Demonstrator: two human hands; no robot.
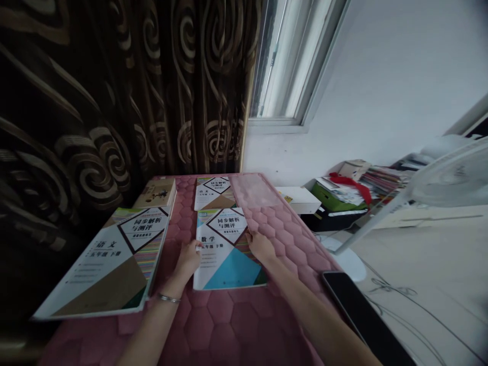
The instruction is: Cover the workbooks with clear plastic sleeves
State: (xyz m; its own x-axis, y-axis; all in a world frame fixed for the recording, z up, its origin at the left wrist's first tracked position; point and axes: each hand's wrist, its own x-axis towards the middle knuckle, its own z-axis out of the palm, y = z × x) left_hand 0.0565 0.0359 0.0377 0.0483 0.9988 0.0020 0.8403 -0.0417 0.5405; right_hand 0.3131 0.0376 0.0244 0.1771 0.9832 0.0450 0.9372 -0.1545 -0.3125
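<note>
A workbook with a blue and white cover (229, 254) lies flat on the pink quilted surface (229, 325) in front of me. My left hand (187, 259) rests at its left edge, fingers curled onto the cover. At the book's right edge, my right hand (260, 245) has its fingers on the cover. Both hands grip the book from the sides. A thin bracelet sits on my left wrist (168, 298).
A larger workbook with a brown and white cover (110, 264) lies at the left. Behind it rests a tan book (157, 193), and another workbook (213, 192) lies further back. A dark phone (362, 315) lies at the right edge. A white fan (438, 188), stacked papers and boxes stand right; patterned curtain behind.
</note>
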